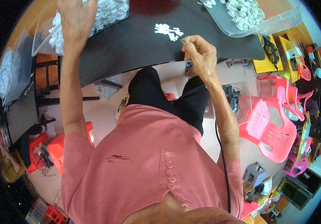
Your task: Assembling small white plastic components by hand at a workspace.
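Observation:
My left hand (75, 20) reaches far forward into a clear bag (108, 11) full of small white round pieces at the table's back left; its fingers are hidden in the bag. Near the front edge of the black table (130, 44), my right hand (199, 56) is curled with fingers pinched together, and a small dark-and-blue object (187, 66) shows just under it. A little heap of white pieces (168, 31) lies on the table just left of and beyond that hand.
A clear plastic tray (257, 18) of white pieces stands at the table's back right. More bagged pieces (9, 71) lie on a side table at left. Pink plastic chairs (272, 127) stand at right, red stools (56, 147) at left. A black cable (224, 164) runs down my right arm.

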{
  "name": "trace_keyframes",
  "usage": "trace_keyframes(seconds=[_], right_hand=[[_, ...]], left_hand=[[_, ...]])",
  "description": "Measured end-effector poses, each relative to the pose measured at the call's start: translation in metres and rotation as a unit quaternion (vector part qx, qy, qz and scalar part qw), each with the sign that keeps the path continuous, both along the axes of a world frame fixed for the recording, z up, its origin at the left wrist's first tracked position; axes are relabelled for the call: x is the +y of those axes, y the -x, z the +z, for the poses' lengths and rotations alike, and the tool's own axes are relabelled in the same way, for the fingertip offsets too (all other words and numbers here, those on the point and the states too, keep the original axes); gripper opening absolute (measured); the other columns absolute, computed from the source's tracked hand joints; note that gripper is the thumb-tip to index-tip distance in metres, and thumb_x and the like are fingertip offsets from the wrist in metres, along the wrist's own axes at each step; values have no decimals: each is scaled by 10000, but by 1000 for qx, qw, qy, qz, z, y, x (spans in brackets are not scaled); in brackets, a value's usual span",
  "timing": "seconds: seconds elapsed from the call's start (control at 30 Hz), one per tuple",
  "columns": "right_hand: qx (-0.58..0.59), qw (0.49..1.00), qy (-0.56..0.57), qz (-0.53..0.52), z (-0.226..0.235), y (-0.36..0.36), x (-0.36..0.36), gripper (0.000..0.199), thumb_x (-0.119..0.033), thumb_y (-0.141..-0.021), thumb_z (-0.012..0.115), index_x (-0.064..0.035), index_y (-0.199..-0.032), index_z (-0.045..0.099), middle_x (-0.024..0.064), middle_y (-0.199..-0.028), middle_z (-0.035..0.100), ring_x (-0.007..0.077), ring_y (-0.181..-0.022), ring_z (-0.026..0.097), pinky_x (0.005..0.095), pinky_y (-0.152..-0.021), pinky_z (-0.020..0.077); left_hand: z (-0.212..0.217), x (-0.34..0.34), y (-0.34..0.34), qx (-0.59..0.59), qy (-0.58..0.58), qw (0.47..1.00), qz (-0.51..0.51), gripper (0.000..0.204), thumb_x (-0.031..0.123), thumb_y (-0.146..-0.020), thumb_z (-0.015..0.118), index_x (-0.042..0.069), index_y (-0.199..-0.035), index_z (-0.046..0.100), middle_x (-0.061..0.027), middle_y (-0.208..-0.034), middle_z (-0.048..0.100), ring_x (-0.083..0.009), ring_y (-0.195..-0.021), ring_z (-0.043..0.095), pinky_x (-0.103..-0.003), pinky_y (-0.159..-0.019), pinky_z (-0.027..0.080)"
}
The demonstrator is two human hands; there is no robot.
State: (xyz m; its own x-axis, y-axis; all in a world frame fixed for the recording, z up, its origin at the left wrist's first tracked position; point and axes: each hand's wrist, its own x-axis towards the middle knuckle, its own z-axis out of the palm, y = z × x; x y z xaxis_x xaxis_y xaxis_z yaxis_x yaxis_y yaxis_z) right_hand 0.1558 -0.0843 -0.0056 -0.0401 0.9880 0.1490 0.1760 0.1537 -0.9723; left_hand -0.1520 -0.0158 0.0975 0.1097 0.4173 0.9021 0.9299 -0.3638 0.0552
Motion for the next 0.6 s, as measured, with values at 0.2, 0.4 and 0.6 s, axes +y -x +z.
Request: trace_keyframes(seconds=[0.2,0.4,0.6], right_hand=[[-243,946,-211,-33,-7,-23,40,164,-158,-924,668,-45,-1019,738,106,-905,719,245,-742,692,383,-710,546],[-363,897,-251,36,-9,-32,51,146,-162,-902,686,-109,-1016,761,83,-956,701,285,-816,703,391,-760,558],[-292,935,-199,-24,-14,-42,45,151,-130,-888,713,-100,-1031,750,78,-893,696,208,-759,694,334,-709,559]], left_hand=[[-59,-65,-65,-138,165,950,-226,215,47,-928,661,18,-1141,653,-81,-1128,679,-189,-1018,662,-303,-930,504],[-114,-77,-91,-418,398,760,-297,208,99,-995,638,24,-1187,665,-57,-1155,675,-160,-1142,635,-306,-1009,494],[-128,-76,-90,-377,391,790,-284,210,90,-1000,622,16,-1194,656,-76,-1188,650,-185,-1161,632,-329,-1029,501]])
